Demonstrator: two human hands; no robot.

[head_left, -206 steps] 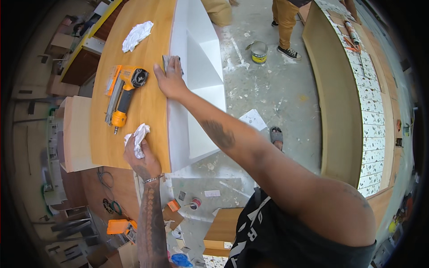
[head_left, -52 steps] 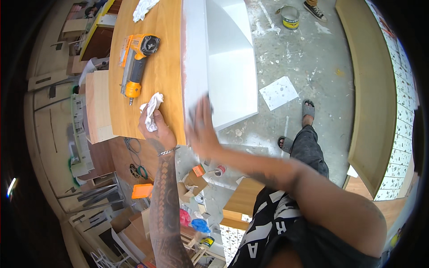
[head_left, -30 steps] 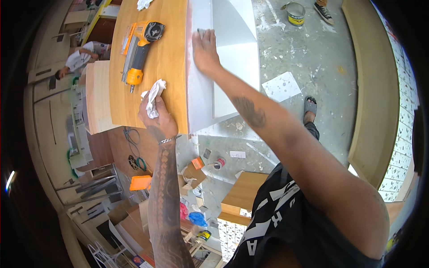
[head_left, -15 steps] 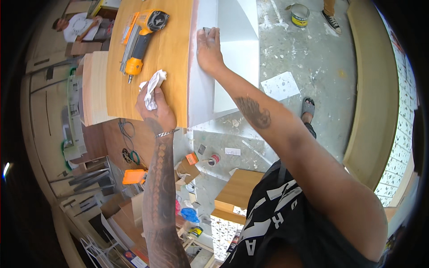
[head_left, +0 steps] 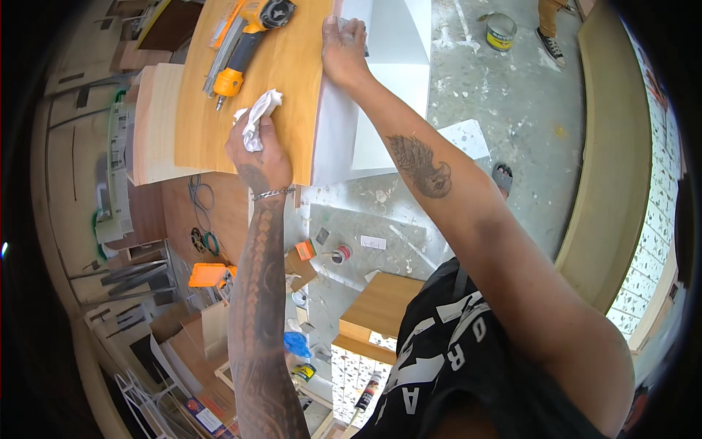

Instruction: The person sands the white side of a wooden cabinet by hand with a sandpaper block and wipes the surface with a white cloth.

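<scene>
My left hand (head_left: 265, 159) rests on the wood-grain top panel (head_left: 296, 80) of a cabinet, closed round a crumpled white cloth (head_left: 261, 117). Along the panel's right side runs a white edge (head_left: 333, 146). My right hand (head_left: 345, 57) is on the far part of that edge, fingers bent over it. A small dark grey piece that looks like sandpaper (head_left: 366, 45) shows at its fingers; most of it is hidden under them. On the panel, beyond my left hand, lies an orange-and-black nail gun (head_left: 245, 55).
Pale wooden boxes (head_left: 157, 124) stand left of the panel. A paint-stained floor (head_left: 526, 110) holds a can (head_left: 501, 33), a white sheet (head_left: 466, 139) and a small wooden cabinet (head_left: 384, 304). Another person's shoe (head_left: 550, 47) is at the far right. Cardboard and an orange case (head_left: 208, 275) lie lower left.
The view has shifted, so the cabinet sits higher in the picture. Both hands keep nearly the same places on it. More of the grey piece shows, and a seated person has left view.
</scene>
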